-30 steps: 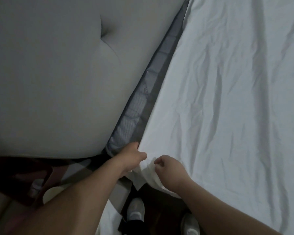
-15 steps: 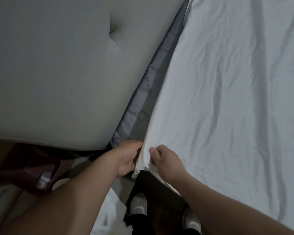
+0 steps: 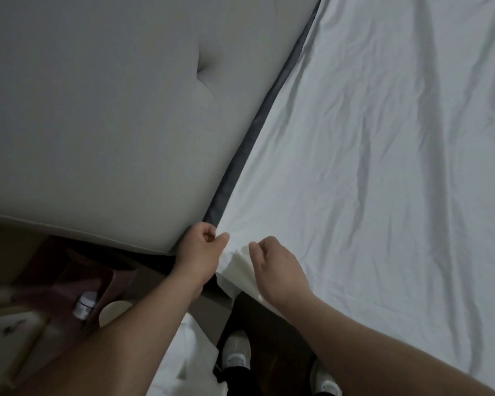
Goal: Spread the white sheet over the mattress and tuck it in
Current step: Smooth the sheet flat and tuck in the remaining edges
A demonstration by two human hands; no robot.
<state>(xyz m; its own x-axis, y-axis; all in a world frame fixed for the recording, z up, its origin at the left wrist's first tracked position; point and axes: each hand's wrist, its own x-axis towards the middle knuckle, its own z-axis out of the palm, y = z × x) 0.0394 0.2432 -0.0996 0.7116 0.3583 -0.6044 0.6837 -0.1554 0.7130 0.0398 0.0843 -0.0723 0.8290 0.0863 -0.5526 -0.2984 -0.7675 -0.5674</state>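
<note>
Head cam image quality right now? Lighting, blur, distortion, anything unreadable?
Head view: dim, flat light with a bluish cast and no glare; soft shadows mark the creases in the white sheet. Wide-angle bend shows along the headboard edge. Left hand and right hand at the sheet corner are fairly sharp. The lower-left floor clutter is too dark to identify.

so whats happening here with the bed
A person is making a bed, working at the corner beside the padded headboard. The left hand and the right hand both pinch the corner of the white sheet, which already lies spread but wrinkled over the mattress. A dark strip of the mattress edge is uncovered along the headboard, and the corner hangs loose, not yet tucked in.
</note>
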